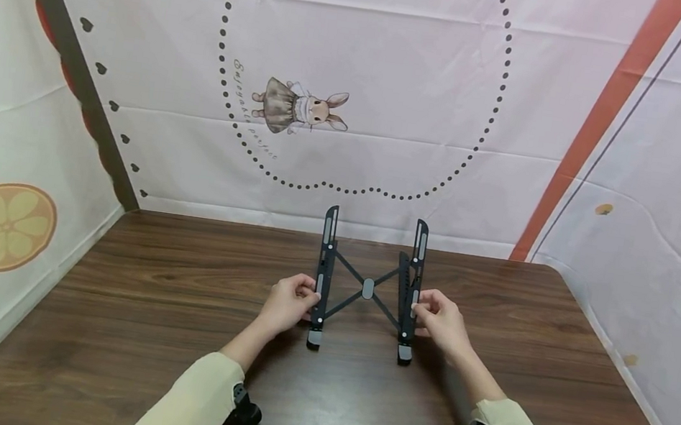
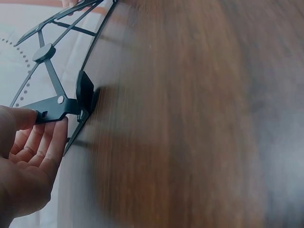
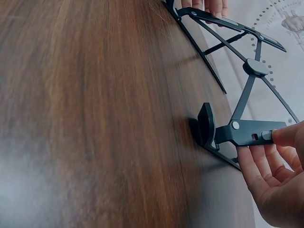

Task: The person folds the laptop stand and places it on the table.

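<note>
A black folding laptop stand [image 1: 367, 289] stands unfolded on the table, its two side arms joined by crossed bars with a round hub. My left hand [image 1: 287, 304] pinches the left arm near its front half. On the opposite side, my right hand [image 1: 444, 325] pinches the right arm. In the left wrist view, the thumb of the left hand [image 2: 28, 175] lies on top of the arm with the fingers beneath. The right wrist view shows the right hand [image 3: 280, 185] holding likewise, close to a grey pad [image 3: 267, 135]. Upturned front lips [image 3: 205, 124] face me.
The stand sits on a dark wood-grain table [image 1: 122, 327], towards its back edge. Behind it hangs a white printed cloth [image 1: 397, 90] with a rabbit picture, and similar cloth closes off both sides. A black wrist camera [image 1: 246, 417] is strapped at each sleeve.
</note>
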The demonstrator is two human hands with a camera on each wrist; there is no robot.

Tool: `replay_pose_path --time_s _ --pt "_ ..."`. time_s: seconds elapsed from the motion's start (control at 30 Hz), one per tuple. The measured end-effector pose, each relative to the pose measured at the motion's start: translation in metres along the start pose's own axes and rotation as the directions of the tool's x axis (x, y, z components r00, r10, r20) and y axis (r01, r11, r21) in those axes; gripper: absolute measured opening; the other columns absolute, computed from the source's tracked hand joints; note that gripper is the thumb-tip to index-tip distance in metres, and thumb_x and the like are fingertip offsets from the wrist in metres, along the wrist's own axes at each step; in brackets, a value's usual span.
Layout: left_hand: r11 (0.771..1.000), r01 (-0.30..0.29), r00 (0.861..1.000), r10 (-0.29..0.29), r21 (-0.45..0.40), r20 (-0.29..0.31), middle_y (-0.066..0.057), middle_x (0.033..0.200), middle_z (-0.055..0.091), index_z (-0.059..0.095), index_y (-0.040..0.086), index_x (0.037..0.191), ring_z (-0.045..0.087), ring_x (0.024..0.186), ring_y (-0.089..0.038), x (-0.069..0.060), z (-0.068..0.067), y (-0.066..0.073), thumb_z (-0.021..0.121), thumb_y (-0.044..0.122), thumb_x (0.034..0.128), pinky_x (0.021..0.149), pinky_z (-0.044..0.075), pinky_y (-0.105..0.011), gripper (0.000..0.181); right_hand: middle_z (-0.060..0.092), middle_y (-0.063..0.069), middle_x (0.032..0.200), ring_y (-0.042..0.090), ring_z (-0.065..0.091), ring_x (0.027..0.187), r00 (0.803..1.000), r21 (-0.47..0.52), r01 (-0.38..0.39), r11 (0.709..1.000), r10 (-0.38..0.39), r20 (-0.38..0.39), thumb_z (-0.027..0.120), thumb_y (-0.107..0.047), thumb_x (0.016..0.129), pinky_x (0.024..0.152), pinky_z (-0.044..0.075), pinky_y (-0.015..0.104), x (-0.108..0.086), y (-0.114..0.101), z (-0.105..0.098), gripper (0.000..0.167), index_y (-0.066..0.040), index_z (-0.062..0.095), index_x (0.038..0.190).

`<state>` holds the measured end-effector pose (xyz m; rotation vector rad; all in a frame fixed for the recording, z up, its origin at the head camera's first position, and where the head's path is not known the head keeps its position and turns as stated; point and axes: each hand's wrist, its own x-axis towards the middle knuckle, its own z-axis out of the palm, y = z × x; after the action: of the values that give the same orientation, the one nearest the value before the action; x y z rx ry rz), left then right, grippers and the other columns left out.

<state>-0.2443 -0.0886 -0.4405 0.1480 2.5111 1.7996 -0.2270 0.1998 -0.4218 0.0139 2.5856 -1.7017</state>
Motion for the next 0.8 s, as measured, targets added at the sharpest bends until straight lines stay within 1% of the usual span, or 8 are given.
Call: replay_pose_path --time_s 0.2,0.3,0.5,0.67,0.8 --pt "1.000 0.009 1.000 -0.009 0.025 -0.015 -0.008 0.083 0.064 0.059 -0.003 0.103 0.062 0.068 -0.013 -0.002 -0.009 -0.003 0.059 0.006 0.0865 0.057 0.055 -0.028 0.019 0.059 0.016 0.098 0.018 0.062 0.078 1.000 0.014 -0.005 1.000 0.005 0.002 0.053 -0.009 0.091 0.071 0.055 0.038 0.005 -0.002 0.009 0.024 0.001 0.053 0.113" --pt "1.000 0.017 1.000 -0.017 0.011 -0.024 -0.009 0.083 0.064 0.059 -0.002 0.102 0.062 0.068 -0.014 -0.003 -0.012 -0.004 0.060 0.005 0.0862 0.058 0.055 -0.029 0.018 0.060 0.016 0.098 0.018 0.063 0.078 1.000 0.022 0.001 1.000 -0.001 0.008 0.052 -0.008 0.091 0.070 0.055 0.038 0.008 -0.004 0.012 0.024 0.002 0.053 0.113" --pt "1.000 0.030 0.999 -0.030 0.002 -0.035 -0.009 0.084 0.065 0.059 0.003 0.100 0.063 0.069 -0.016 -0.006 -0.019 -0.005 0.061 0.006 0.0861 0.059 0.055 -0.029 0.014 0.059 0.014 0.098 0.018 0.063 0.079 1.000 0.043 -0.016 0.999 0.016 0.008 0.054 -0.010 0.091 0.071 0.055 0.039 0.010 -0.009 0.018 0.022 -0.001 0.055 0.111" --pt "0.999 0.042 0.999 -0.041 0.007 -0.035 -0.010 0.085 0.065 0.059 0.001 0.103 0.063 0.069 -0.016 -0.007 -0.025 -0.007 0.060 0.006 0.0865 0.059 0.055 -0.029 0.017 0.059 0.015 0.098 0.020 0.063 0.080 1.000 0.047 -0.017 0.999 0.017 0.014 0.054 -0.008 0.091 0.072 0.055 0.040 0.012 -0.012 0.024 0.021 -0.001 0.055 0.111" --pt "0.999 0.045 0.998 -0.044 0.011 -0.039 -0.010 0.086 0.064 0.059 0.000 0.103 0.063 0.068 -0.016 -0.007 -0.030 -0.009 0.060 0.006 0.0864 0.060 0.055 -0.029 0.018 0.059 0.012 0.096 0.018 0.063 0.079 1.000 0.044 -0.024 0.999 0.024 0.004 0.055 -0.009 0.090 0.069 0.055 0.037 0.014 -0.013 0.029 0.021 -0.002 0.056 0.109"
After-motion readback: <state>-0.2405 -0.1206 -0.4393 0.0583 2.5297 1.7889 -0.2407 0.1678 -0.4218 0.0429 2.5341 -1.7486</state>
